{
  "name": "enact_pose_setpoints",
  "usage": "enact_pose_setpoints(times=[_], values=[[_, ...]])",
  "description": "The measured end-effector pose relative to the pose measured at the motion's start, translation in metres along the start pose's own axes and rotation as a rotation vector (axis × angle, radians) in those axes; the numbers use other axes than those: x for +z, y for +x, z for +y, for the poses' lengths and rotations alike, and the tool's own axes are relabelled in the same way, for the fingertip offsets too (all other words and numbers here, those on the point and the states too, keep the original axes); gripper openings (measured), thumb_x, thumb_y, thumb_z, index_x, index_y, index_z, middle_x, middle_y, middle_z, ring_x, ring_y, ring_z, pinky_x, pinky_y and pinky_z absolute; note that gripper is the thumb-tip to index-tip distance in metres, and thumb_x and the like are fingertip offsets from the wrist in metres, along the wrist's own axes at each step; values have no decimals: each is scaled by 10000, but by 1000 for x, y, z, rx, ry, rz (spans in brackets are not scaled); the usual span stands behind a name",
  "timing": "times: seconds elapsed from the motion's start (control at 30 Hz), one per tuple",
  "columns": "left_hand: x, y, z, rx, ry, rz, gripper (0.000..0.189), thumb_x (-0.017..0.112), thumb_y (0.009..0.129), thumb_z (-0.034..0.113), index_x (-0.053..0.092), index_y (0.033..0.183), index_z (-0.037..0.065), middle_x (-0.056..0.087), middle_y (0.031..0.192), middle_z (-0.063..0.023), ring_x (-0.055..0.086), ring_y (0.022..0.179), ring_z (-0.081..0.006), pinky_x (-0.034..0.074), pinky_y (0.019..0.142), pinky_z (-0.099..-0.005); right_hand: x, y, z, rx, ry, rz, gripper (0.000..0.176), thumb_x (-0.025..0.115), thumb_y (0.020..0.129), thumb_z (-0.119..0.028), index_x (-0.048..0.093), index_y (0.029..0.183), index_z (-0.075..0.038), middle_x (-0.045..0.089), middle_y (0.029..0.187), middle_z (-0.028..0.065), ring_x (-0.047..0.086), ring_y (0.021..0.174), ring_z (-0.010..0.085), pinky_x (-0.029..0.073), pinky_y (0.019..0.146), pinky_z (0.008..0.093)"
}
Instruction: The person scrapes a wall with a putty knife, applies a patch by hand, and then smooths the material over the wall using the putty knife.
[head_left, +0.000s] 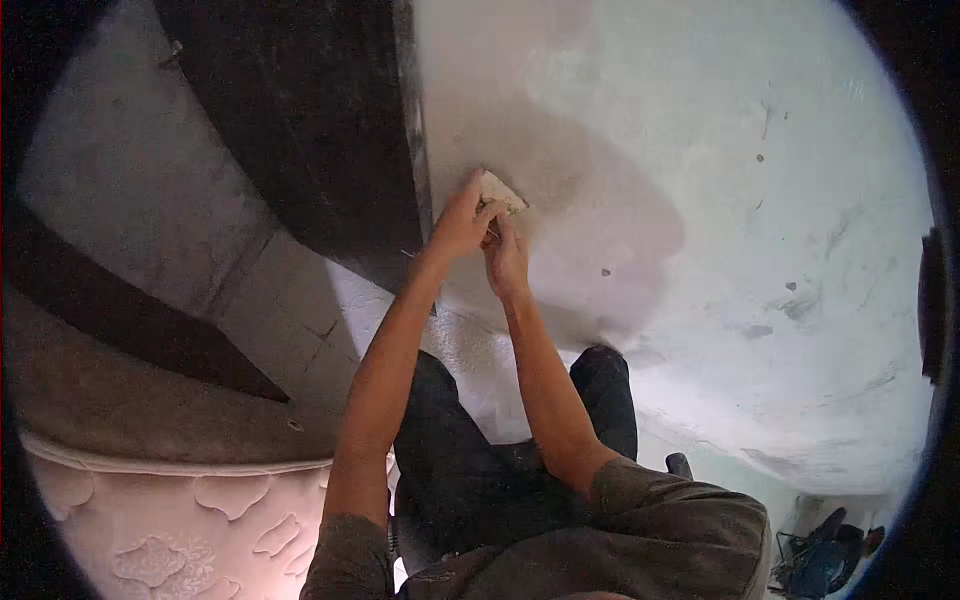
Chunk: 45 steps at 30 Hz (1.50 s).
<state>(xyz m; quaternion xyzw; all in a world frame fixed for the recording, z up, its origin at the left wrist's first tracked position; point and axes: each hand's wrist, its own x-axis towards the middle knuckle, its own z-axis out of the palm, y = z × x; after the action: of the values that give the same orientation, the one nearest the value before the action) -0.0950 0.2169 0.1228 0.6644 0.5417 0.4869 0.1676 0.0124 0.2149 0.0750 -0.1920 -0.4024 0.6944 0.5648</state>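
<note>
A pale, scuffed square plate (pixel 503 192) sits at the wall (pixel 640 150), tilted, with dark specks along its lower edge. My left hand (pixel 462 222) is closed around its left side, thumb and fingers near the lower corner. Just below and to the right, my right hand (pixel 508 262) is closed, its fingertips meeting the left hand's fingers under the plate. Something small and thin shows between the fingertips, too small to name. The back of the plate is hidden.
A dark door-like panel (pixel 310 110) stands close on the left, its edge beside my left hand. A quilted pink mattress (pixel 180 530) lies lower left. My dark-trousered knees (pixel 603 375) are near the wall. Dark items (pixel 828 555) sit at lower right.
</note>
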Motion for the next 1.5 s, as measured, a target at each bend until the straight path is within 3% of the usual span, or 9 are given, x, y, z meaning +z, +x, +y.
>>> enact_pose_setpoints(times=[0.13,0.3,0.47,0.63,0.73,0.8,0.97,1.33,1.5], values=[[5,9,3,82,49,-148,568,616,873,214,387,1315,-60,590,1088,-288,589,1019,-403,458,861,-434,7,-7,1,-24,43,70,375,380,1018,-296,535,1222,-22,620,1113,74,581,1011,170,453,850,306],[4,-1,6,-20,-96,-191,512,621,858,182,425,1286,-19,608,1024,-273,605,979,-393,468,829,-433,-2,-11,-4,-26,-56,31,384,384,1015,-313,521,1221,-20,606,1130,68,581,1016,172,453,858,313],[0,-17,8,-49,-106,136,579,619,847,208,388,1291,-82,583,1085,-302,583,1035,-413,456,858,-447,-8,-2,7,-1,-173,12,445,384,1010,-357,552,1172,22,607,1096,113,595,963,196,482,838,335],[6,-15,1,21,-30,190,623,624,849,213,364,1301,-127,578,1091,-315,588,1036,-406,458,865,-438,-5,-1,0,25,-238,64,414,409,1005,-339,583,1108,23,633,997,101,607,863,177,491,778,330],[8,-13,5,-109,-121,121,621,634,846,212,371,1310,-105,602,1055,-289,607,1000,-396,467,846,-428,-13,0,0,30,-248,67,392,418,1002,-324,597,1082,16,641,967,95,608,838,167,489,772,331],[5,-15,7,-210,-231,9,609,653,865,240,382,1315,-68,595,1129,-238,594,1056,-296,475,872,-375,-17,-1,0,31,-287,59,394,416,1003,-324,598,1082,16,639,978,93,607,848,169,488,775,327],[13,-18,5,-182,-229,118,571,643,863,230,400,1287,-66,628,1045,-234,627,972,-359,478,823,-400,-10,-3,-4,-17,-268,87,389,439,992,-305,612,1009,43,651,934,122,628,808,184,503,762,321],[13,-14,-16,-56,-107,80,644,634,883,252,340,1359,-65,570,1176,-247,578,1068,-316,449,906,-379,-8,-3,2,16,-161,49,417,380,1008,-331,553,1168,13,615,1096,118,591,979,196,469,861,334],[11,-17,-6,-12,-59,105,618,607,883,243,357,1326,-108,572,1135,-298,578,1070,-401,453,884,-418,-9,-3,6,7,-106,33,370,406,1005,-316,570,1131,-10,624,1114,98,594,1018,195,462,873,338]])
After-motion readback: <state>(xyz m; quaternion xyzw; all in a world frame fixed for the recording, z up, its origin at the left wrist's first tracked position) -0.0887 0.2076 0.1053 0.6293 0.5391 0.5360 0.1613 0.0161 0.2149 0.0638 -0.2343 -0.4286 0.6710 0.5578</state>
